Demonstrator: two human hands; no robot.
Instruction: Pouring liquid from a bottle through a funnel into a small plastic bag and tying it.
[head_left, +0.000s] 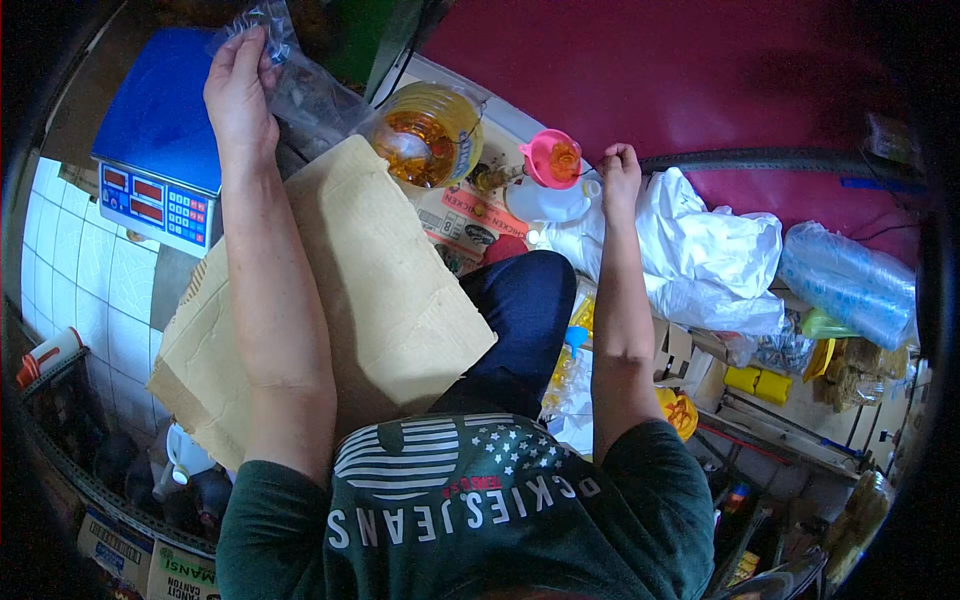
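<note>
My left hand (241, 86) is raised at the upper left, fingers closed on the top of a clear plastic bag (315, 90). The bag hangs towards a large clear plastic jug (427, 135) part-filled with amber liquid. At centre right, my right hand (621, 180) pinches a thin dark handle (592, 172) that reaches to a pink funnel (551, 144). Something orange shows inside the funnel; whether it is liquid or a scoop I cannot tell. Beneath the funnel lies a whitish plastic jug (551, 201), next to a small glass bottle (491, 177).
A sheet of cardboard (397, 300) lies across my lap. To the left stands a blue digital scale (157, 112). White plastic bags (705, 240) and a roll of clear plastic (847, 285) sit at the right. A small blue funnel (576, 337) is beside my knee.
</note>
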